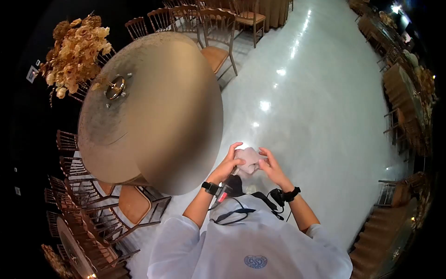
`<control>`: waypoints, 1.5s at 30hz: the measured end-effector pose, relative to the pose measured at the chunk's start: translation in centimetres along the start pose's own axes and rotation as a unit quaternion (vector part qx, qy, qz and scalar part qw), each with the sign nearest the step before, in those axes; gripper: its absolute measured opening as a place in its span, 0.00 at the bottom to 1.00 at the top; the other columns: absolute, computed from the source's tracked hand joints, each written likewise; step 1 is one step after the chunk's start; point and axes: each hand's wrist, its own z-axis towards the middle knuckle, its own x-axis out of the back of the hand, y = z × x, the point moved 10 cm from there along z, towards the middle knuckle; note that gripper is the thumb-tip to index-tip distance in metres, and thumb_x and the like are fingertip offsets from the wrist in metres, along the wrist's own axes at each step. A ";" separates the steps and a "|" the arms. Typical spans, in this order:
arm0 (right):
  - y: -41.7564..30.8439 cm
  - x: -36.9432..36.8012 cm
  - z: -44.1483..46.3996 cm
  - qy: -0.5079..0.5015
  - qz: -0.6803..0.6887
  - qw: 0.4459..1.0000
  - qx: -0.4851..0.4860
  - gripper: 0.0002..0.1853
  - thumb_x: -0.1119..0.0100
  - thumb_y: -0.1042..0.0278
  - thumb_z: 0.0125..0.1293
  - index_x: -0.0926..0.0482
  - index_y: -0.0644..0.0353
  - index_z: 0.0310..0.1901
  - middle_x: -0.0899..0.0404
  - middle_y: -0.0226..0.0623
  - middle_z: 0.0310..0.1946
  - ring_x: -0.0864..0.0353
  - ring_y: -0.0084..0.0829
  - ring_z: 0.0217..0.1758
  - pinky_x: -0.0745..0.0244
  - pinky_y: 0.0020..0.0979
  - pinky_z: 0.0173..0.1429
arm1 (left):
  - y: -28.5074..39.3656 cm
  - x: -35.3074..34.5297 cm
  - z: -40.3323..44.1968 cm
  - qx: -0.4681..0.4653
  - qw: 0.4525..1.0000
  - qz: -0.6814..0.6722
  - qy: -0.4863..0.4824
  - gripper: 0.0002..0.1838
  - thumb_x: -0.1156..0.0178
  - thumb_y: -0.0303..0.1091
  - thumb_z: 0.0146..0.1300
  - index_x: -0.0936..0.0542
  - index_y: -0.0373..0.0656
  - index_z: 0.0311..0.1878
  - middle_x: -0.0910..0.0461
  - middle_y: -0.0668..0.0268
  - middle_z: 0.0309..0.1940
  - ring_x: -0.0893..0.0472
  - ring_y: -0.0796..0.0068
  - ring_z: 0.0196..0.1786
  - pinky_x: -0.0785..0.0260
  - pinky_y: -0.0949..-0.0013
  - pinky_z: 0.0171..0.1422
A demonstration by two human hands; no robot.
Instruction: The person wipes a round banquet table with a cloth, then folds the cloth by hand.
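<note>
A crumpled pale pinkish cloth (249, 160) is held in front of my body, between my two hands. On its left side, my left hand (227, 163) grips it with the thumb laid over it and the index finger curved above. My right hand (274, 168) has its fingers bent around the cloth's right edge. Dark bands with small devices sit on both wrists, and black cables hang between the forearms over the white shirt (255, 237).
A large round table (104, 160) stands at the left, with a tall flower arrangement (76, 56) and a gold-rimmed stand (115, 87). Wooden chairs (134, 204) surround it. Glossy pale floor (316, 116) runs ahead; more tables (402, 88) and chairs line the right.
</note>
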 end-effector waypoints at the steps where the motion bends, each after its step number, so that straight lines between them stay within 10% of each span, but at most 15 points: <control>1: 2.0 1.0 1.1 0.015 0.123 0.989 -0.083 0.34 0.43 0.55 0.68 0.45 0.55 0.70 0.41 0.44 0.65 0.29 0.39 0.61 0.25 0.38 0.59 | 0.4 0.1 1.3 0.003 1.000 -0.004 0.002 0.38 0.41 0.29 0.58 0.47 0.51 0.71 0.35 0.55 0.59 0.33 0.62 0.62 0.40 0.65 0.66; 4: 2.8 2.0 4.7 -0.045 0.281 0.946 -0.158 0.35 0.44 0.52 0.69 0.47 0.53 0.71 0.39 0.43 0.64 0.28 0.37 0.61 0.24 0.37 0.56 | 2.4 0.2 6.3 -0.007 0.999 -0.025 -0.020 0.41 0.41 0.25 0.55 0.47 0.51 0.71 0.38 0.55 0.64 0.37 0.62 0.67 0.46 0.65 0.72; 10: 2.5 10.8 13.2 0.080 0.119 0.974 -0.173 0.32 0.40 0.60 0.66 0.40 0.57 0.68 0.27 0.38 0.52 0.23 0.29 0.49 0.21 0.31 0.47 | 6.4 -0.1 18.6 -0.067 0.984 0.112 -0.123 0.43 0.39 0.26 0.55 0.49 0.45 0.73 0.43 0.54 0.67 0.43 0.61 0.71 0.53 0.65 0.75; 15: -0.9 17.2 19.5 0.124 0.118 0.983 -0.072 0.33 0.33 0.71 0.59 0.37 0.61 0.64 0.25 0.40 0.49 0.21 0.28 0.46 0.20 0.30 0.43 | 10.7 -1.1 25.8 0.054 0.989 0.075 -0.112 0.42 0.35 0.44 0.62 0.49 0.44 0.72 0.41 0.54 0.66 0.37 0.66 0.66 0.33 0.68 0.61; 22: -4.9 21.9 28.4 0.123 0.098 0.987 -0.005 0.25 0.38 0.72 0.63 0.34 0.62 0.60 0.23 0.36 0.46 0.21 0.24 0.43 0.21 0.29 0.45 | 14.0 2.5 35.5 0.005 0.997 0.005 -0.076 0.34 0.34 0.38 0.61 0.38 0.43 0.68 0.28 0.61 0.55 0.27 0.73 0.56 0.30 0.68 0.57; 30: -6.0 28.8 44.2 0.086 0.075 0.991 -0.071 0.19 0.49 0.57 0.72 0.24 0.61 0.26 0.24 0.29 0.21 0.26 0.20 0.20 0.27 0.22 0.29 | 18.2 13.2 42.6 -0.014 0.977 -0.115 0.179 0.29 0.34 0.36 0.61 0.34 0.40 0.62 0.25 0.60 0.51 0.23 0.70 0.52 0.28 0.68 0.54; 35: -5.9 31.6 54.2 0.045 -0.100 0.993 -0.049 0.31 0.49 0.52 0.72 0.45 0.48 0.10 0.44 0.17 0.08 0.49 0.14 0.10 0.58 0.24 0.16 | 20.2 17.7 45.1 -0.093 0.924 -0.198 0.312 0.30 0.34 0.38 0.60 0.34 0.38 0.61 0.25 0.59 0.50 0.23 0.70 0.53 0.28 0.68 0.54; 39: -6.1 30.7 60.1 -0.009 -0.108 0.992 -0.062 0.29 0.49 0.52 0.72 0.45 0.46 0.12 0.46 0.16 0.10 0.51 0.13 0.13 0.60 0.24 0.18 | 21.2 20.2 44.6 -0.101 0.882 -0.237 0.395 0.27 0.35 0.39 0.61 0.33 0.39 0.60 0.25 0.60 0.50 0.22 0.69 0.50 0.27 0.66 0.51; 45: -6.5 27.3 70.1 -0.096 -0.250 0.961 -0.065 0.32 0.49 0.49 0.70 0.30 0.63 0.11 0.33 0.33 0.09 0.33 0.27 0.16 0.36 0.32 0.26 | 20.3 28.9 42.9 -0.140 0.788 -0.310 0.514 0.26 0.37 0.40 0.62 0.32 0.38 0.59 0.24 0.57 0.50 0.21 0.65 0.50 0.25 0.63 0.50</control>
